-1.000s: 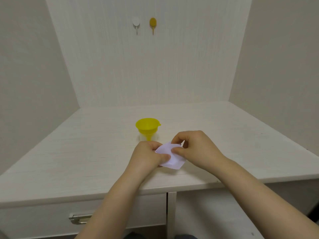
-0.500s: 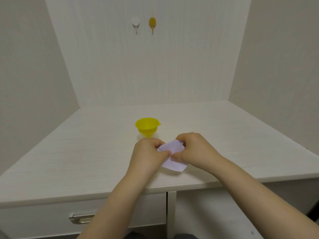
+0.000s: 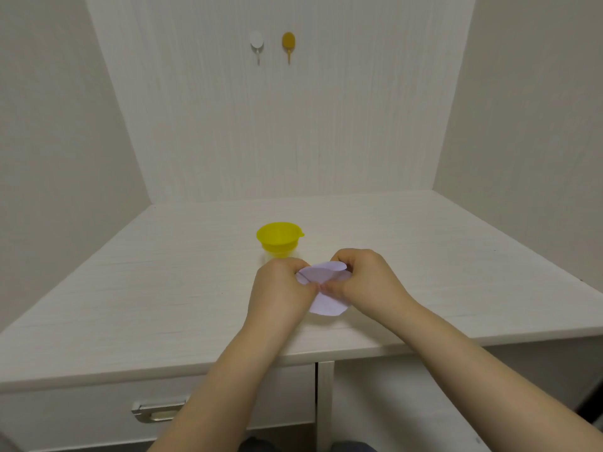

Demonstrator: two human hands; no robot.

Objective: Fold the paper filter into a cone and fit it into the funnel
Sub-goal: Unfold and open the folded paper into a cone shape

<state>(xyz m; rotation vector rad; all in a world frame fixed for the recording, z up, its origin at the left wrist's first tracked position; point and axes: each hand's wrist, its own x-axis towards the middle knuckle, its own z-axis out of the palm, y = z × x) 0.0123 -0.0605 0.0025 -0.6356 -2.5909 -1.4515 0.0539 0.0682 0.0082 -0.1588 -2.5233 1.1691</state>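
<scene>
A yellow plastic funnel (image 3: 279, 238) stands upright on the white desk, its spout in a small clear holder. Just in front of it and a little to the right, the white paper filter (image 3: 324, 275) is held above the desk, partly folded, with a curved flap raised at the top and a flat part hanging toward me. My left hand (image 3: 280, 288) pinches its left side. On its right side my right hand (image 3: 368, 280) grips it. The thumbs meet over the middle of the paper. Part of the filter is hidden under my fingers.
The white desk (image 3: 163, 288) sits in a corner with walls left, behind and right. Two small hooks, white (image 3: 256, 42) and yellow (image 3: 288, 42), hang on the back wall. A drawer handle (image 3: 158, 411) shows below the front edge.
Both hands have turned and pressed closer together on the filter. The paper has gone from a flat folded piece to a shape with a raised rounded flap.
</scene>
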